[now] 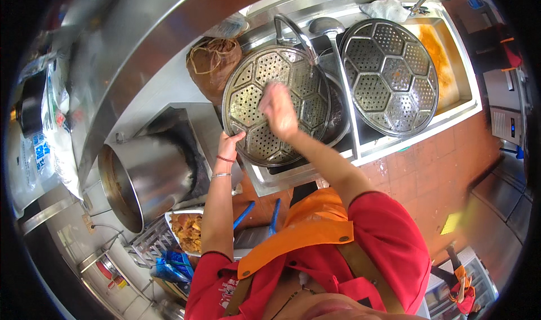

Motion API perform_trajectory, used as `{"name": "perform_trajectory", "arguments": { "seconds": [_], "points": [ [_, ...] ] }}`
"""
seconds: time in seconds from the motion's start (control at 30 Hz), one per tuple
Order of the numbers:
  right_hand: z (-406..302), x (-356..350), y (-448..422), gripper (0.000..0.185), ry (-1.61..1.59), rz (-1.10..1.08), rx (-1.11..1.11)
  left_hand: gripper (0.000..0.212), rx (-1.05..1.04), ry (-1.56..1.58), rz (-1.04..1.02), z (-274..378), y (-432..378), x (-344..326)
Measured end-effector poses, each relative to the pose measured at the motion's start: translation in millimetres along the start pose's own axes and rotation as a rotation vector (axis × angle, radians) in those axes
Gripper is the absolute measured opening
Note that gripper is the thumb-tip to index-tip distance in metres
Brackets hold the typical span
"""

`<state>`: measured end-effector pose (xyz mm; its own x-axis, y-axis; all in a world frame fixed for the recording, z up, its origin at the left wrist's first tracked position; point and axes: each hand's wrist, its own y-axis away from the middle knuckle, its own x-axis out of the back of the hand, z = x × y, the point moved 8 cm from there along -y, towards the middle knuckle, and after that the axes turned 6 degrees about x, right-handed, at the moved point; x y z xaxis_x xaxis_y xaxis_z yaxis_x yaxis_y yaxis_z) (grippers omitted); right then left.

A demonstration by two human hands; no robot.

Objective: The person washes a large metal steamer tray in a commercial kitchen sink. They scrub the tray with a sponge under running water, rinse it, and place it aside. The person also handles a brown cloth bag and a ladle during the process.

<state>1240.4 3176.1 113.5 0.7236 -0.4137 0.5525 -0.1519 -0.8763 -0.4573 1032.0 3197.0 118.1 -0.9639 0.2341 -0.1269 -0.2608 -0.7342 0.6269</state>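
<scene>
A round perforated metal steamer plate (pixel 277 108) with hexagonal panels lies tilted over the left sink basin, below a curved faucet (pixel 296 32). My left hand (pixel 230 146) grips its lower left rim, thumb on top and fingers hidden beneath. My right hand (pixel 278 108) is over the middle of the plate, blurred by motion. Whether it holds something is hidden. To the right, a second perforated steamer plate (pixel 391 77) rests over the sink. Between the two plates lies a long-handled metal ladle (pixel 344 87), its bowl at the back. Part of a dark pan (pixel 338 113) shows under the left plate.
A large steel stockpot (pixel 148 185) lies on its side at left. A brown tied bag (pixel 213 68) stands behind the left plate. The right basin (pixel 456 66) holds orange-brown liquid. A white tub of brown food (pixel 186 231) is by my left forearm. Another person (pixel 463 290) is at lower right.
</scene>
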Motion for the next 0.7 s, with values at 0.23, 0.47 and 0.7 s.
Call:
{"name": "perform_trajectory", "arguments": {
  "seconds": [0.23, 0.47, 0.7],
  "points": [
    [-17.7, 27.1, -14.3, 0.038, -0.044, 0.1, -0.123, 0.03, -0.046, 0.049, 0.019, -7.9, -1.9, 2.1],
    [-19.1, 19.1, 3.8, 0.051, 0.133, 0.023, -0.074, 0.032, -0.065, -0.005, 0.029, -8.5, -1.6, -0.4],
    [-58.0, 1.4, -45.0, 0.047, 0.089, 0.105, 0.003, 0.027, -0.07, -0.046, 0.053, -3.8, -0.3, -5.1]
  ]
}}
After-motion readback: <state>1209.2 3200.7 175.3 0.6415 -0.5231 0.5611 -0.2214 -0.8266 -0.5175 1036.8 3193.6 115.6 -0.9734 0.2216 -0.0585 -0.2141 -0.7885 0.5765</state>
